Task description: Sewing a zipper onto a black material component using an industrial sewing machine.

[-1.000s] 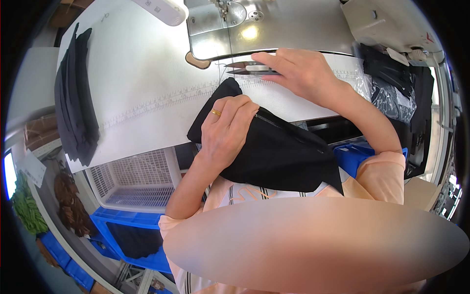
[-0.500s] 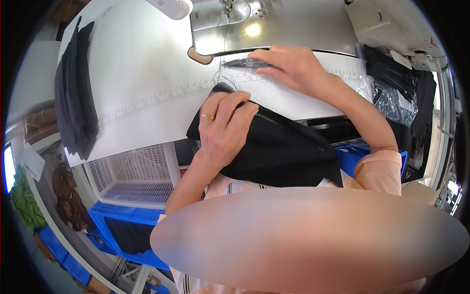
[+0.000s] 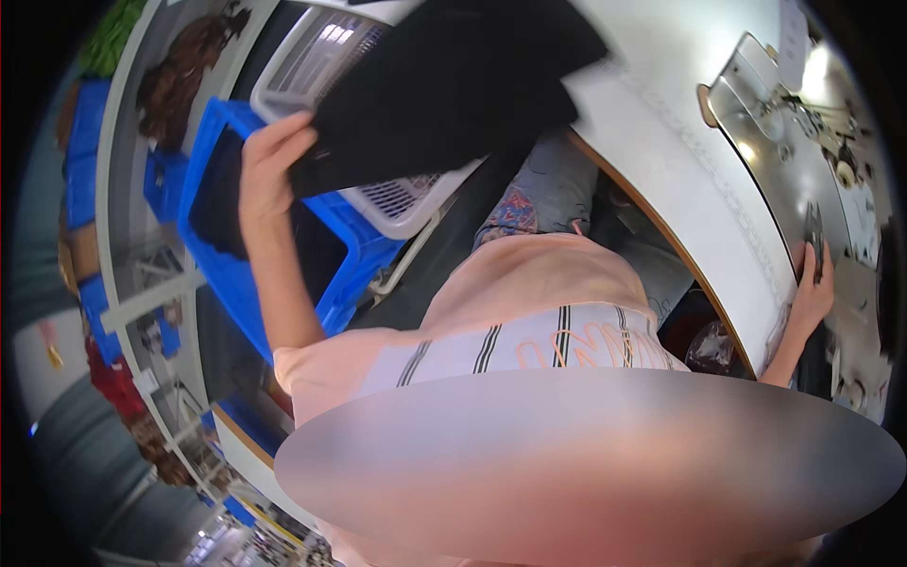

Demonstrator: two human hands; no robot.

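Two hands: both busy, well apart.
Left hand (image 3: 269, 165): fingers closed on edge of black fabric piece (image 3: 444, 80), lifted off table, above white basket (image 3: 397, 203) and blue crate (image 3: 213, 151).
Right hand (image 3: 811, 288): flat on white table (image 3: 699, 189), on dark snips (image 3: 814, 241); grasp cannot be told.

Black fabric pieces (image 3: 444, 85): one;
White baskets (image 3: 397, 203): one;
Blue crates (image 3: 213, 170): one, maybe more;
Hands: two

Left hand (image 3: 269, 165) grips black fabric piece (image 3: 444, 85) above white slatted plastic basket (image 3: 397, 198) and blue plastic crate (image 3: 222, 151); right hand (image 3: 812, 288) rests on white table (image 3: 699, 189).
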